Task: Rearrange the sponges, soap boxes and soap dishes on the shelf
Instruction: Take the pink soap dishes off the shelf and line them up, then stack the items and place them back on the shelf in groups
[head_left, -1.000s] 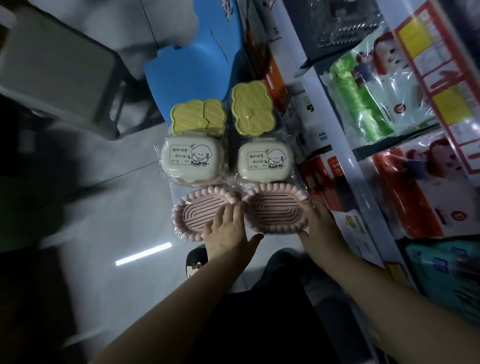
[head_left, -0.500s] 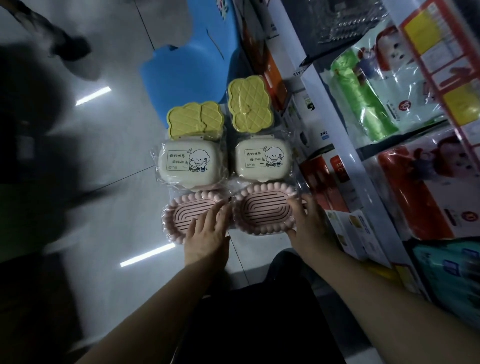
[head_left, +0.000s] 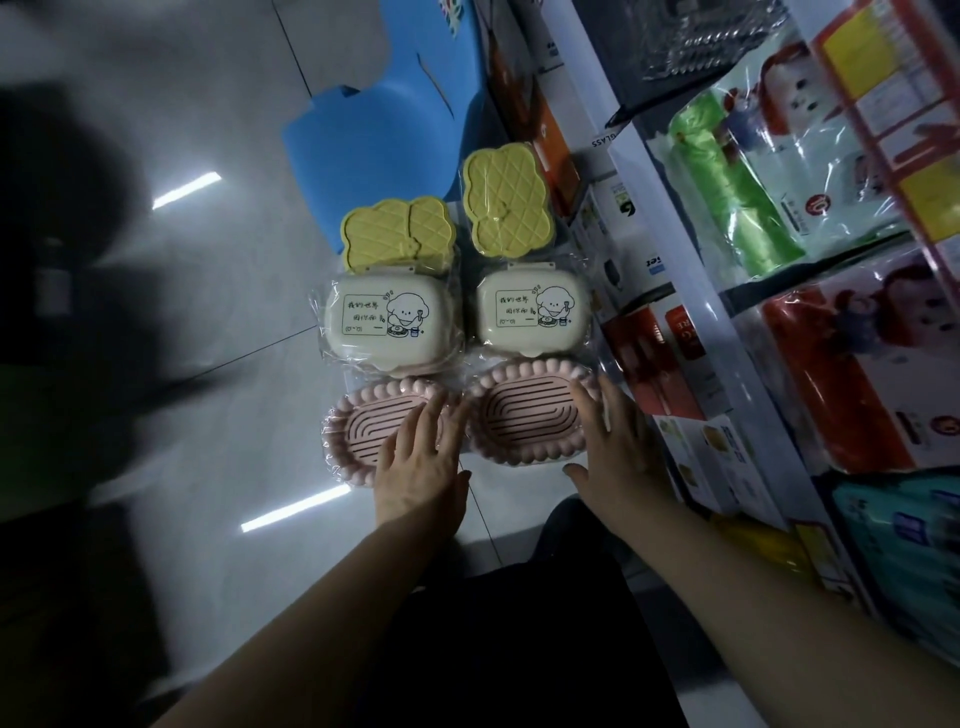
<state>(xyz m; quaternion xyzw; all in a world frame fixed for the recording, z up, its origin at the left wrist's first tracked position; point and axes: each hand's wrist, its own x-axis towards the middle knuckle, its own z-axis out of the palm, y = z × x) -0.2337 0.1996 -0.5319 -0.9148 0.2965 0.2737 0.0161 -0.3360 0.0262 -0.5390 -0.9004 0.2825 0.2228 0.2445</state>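
In the middle of the frame the goods lay in two columns of three: two yellow sponges (head_left: 397, 235) (head_left: 506, 202) at the top, two cream soap boxes (head_left: 387, 325) (head_left: 532, 312) below them, and two pink soap dishes (head_left: 363, 434) (head_left: 530, 415) nearest the person. All were in clear wrap.

Compared with a second before, the left hand (head_left: 421, 467) had shifted from the gap between the dishes onto the left dish, where it lay flat with fingers straight and spread over the ribbed inside. The right hand (head_left: 618, 457) had slid from the lower edge of the right dish up along its right rim, fingers straight and pressed against the beaded border, thumb apart below. Neither hand curled round anything.

The dishes now sat almost touching, just under the boxes, though the left one was slightly lower. Judging from this, the hands were nudging the bottom row square, and the arrangement looked close to finished. The shelf (head_left: 675, 249) of packaged goods ran down the right side of the frame.
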